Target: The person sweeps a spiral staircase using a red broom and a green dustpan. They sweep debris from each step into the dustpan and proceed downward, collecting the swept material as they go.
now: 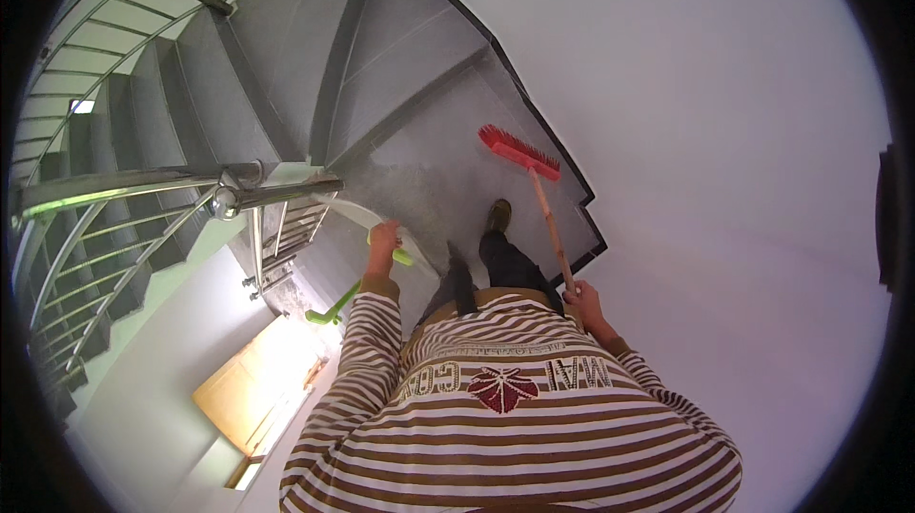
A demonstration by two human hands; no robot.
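My right hand (586, 305) is closed round the wooden handle of a broom (548, 218), low beside my right hip. The broom's red head (518, 151) is tilted near the wall's foot, its dark red bristles turned away from me. On the other side my left hand (384, 239) grips a bright green handle (334, 311), which slants down past my left sleeve. A green part also shows just right of that hand. What the handle belongs to is hard to make out; a pale curved band (360, 216) lies next to it.
Grey winding stairs (257, 84) spread ahead and to the left, edged by a steel railing (143, 180). A white wall (715, 132) with a dark skirting strip (519, 80) runs along the right. Down at the left a wooden panel (253, 384) catches bright light.
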